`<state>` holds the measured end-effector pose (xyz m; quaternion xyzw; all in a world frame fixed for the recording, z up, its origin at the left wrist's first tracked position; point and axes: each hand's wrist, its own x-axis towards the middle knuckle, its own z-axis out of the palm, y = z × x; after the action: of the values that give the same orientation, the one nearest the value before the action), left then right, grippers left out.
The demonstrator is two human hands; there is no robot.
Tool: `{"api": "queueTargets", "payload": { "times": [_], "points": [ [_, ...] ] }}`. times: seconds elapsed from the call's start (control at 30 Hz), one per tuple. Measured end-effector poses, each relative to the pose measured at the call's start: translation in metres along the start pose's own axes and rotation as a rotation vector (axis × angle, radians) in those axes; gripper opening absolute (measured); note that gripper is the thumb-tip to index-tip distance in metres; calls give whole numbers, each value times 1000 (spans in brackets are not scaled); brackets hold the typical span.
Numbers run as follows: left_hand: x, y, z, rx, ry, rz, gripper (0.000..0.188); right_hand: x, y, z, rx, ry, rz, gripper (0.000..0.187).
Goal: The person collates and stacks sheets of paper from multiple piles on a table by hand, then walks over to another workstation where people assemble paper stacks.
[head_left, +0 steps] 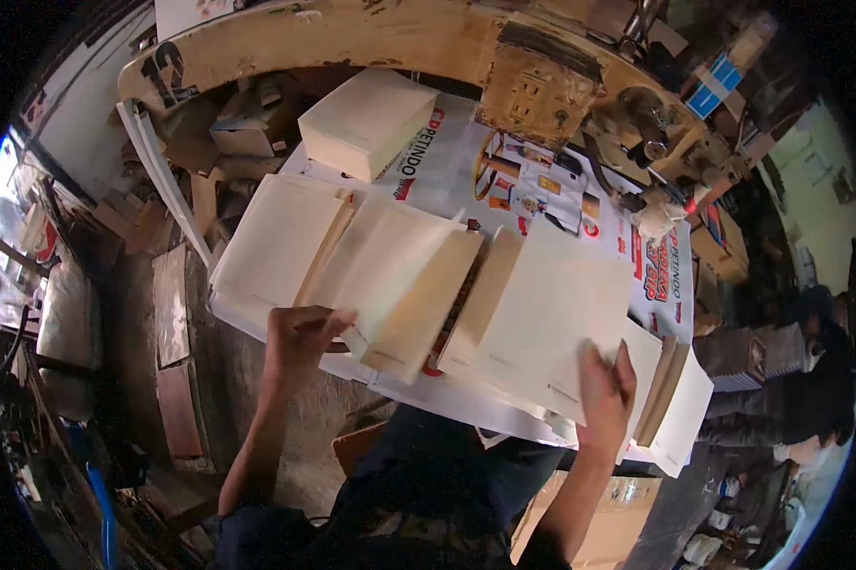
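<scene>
My left hand pinches the near corner of some loose cream sheets, which lift and curve up from the table. To the right lies a wide stack of white sheets with a folded cream flap along its left side. My right hand rests at that stack's right edge, thumb and fingers apart and slightly blurred. More cream sheets lie to the left of the lifted ones. A further white paper pile with a brown strip sits past my right hand.
A thick block of white paper stands at the table's back left. A printed banner sheet covers the tabletop. Behind it arches a worn cream machine frame with metal fittings. A cardboard box sits below, and a person stands at right.
</scene>
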<state>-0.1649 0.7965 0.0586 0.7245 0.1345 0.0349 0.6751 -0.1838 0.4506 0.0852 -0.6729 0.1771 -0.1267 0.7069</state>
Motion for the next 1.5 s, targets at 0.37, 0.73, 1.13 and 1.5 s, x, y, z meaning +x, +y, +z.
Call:
{"api": "queueTargets", "payload": {
  "times": [0.37,0.73,1.13,1.5],
  "points": [
    [76,-31,-35,621,-19,80,37,-23,75,137,188,-618,26,64],
    [1,76,-13,519,-67,513,57,-45,23,121,258,-696,-86,71],
    [-54,47,237,-356,-979,-12,47,-83,0,-136,-243,303,-122,36],
    [-105,21,336,623,-1263,826,20,-138,-37,-265,-253,886,-190,54]
  ]
}}
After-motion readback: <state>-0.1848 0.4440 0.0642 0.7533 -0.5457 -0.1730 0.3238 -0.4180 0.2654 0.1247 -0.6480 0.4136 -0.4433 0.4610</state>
